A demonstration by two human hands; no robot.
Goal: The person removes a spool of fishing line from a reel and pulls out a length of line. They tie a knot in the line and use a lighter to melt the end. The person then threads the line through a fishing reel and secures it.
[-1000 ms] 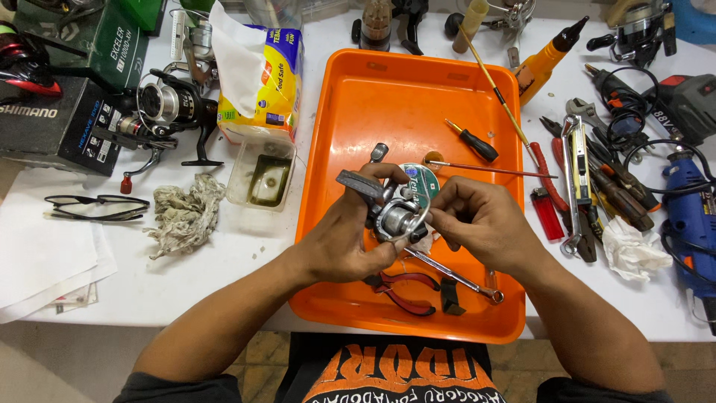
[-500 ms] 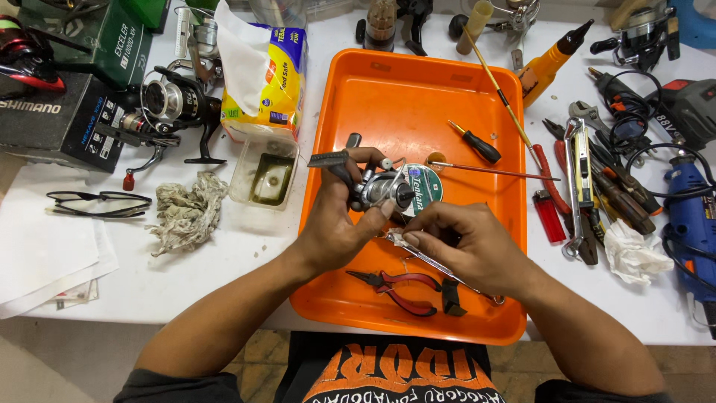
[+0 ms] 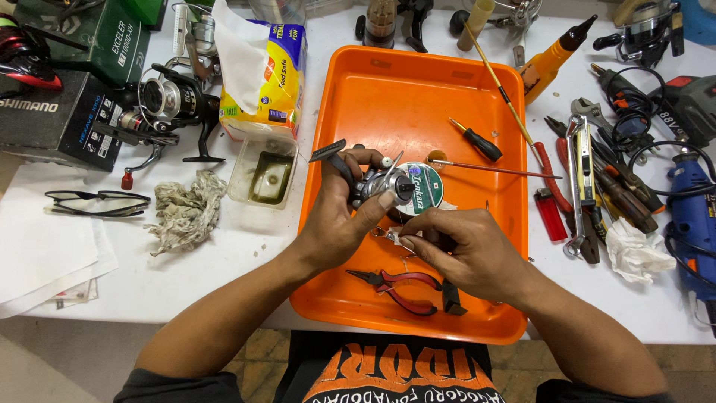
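My left hand (image 3: 339, 220) grips a grey fishing reel (image 3: 377, 183) above the orange tray (image 3: 388, 97), its black handle sticking out to the upper left. My right hand (image 3: 455, 246) sits just below the reel, fingertips pinched on a small metal part at the reel's underside. A round green tin (image 3: 425, 188) lies in the tray right behind the reel. Red-handled pliers (image 3: 399, 286) lie in the tray under my hands.
A small black screwdriver (image 3: 477, 140) and a thin rod (image 3: 485, 170) lie in the tray. Left of it stand a clear tub of oil (image 3: 265, 175), a rag (image 3: 186, 213), another reel (image 3: 168, 104), glasses (image 3: 97, 201). Tools, a red lighter (image 3: 550, 214) and a blue drill (image 3: 690, 213) lie right.
The reel has turned in my left hand and shifted slightly. My right hand moved from the reel's right side down to its underside, nearer my body.
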